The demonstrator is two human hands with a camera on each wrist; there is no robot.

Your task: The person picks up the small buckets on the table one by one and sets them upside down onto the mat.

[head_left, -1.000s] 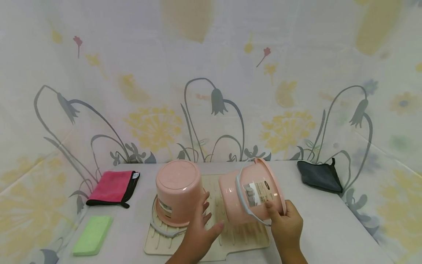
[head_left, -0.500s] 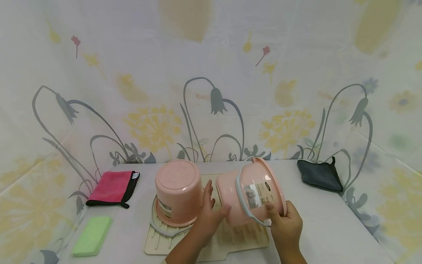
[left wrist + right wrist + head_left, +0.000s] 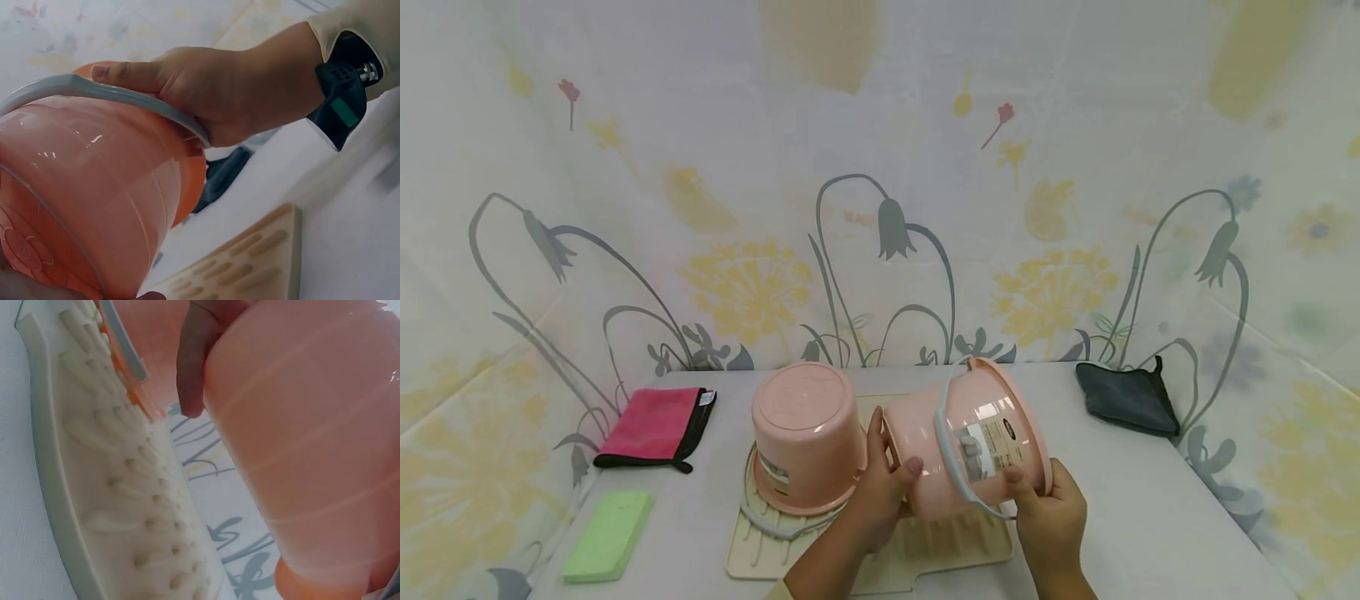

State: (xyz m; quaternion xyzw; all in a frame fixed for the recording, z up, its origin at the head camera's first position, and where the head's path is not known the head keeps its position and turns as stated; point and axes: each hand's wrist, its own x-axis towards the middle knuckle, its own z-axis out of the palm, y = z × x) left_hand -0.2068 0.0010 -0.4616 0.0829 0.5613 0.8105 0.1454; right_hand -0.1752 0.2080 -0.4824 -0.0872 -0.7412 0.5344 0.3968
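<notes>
A pink bucket (image 3: 925, 425) with a grey handle and a paper label is tilted on its side above a cream ridged drying mat (image 3: 943, 542). My right hand (image 3: 1051, 521) grips its rim at the right, thumb on the outer wall. At the base end, my left hand (image 3: 880, 487) holds the bucket with its thumb on the side and fingers along the bottom edge. In the left wrist view the right hand (image 3: 206, 87) is at the rim by the handle. A second pink bucket (image 3: 808, 433) stands upside down on the mat's left half, close to the left hand.
A folded pink cloth with black edging (image 3: 651, 423) lies at the back left, with a light green sponge (image 3: 610, 535) in front of it. A dark folded cloth (image 3: 1126, 400) is at the back right. Behind the white table hangs a flower-printed sheet (image 3: 880, 150).
My left hand has moved right from beside the upside-down bucket to the tilted bucket's base and taken hold of it. The right hand keeps its grip on the rim.
</notes>
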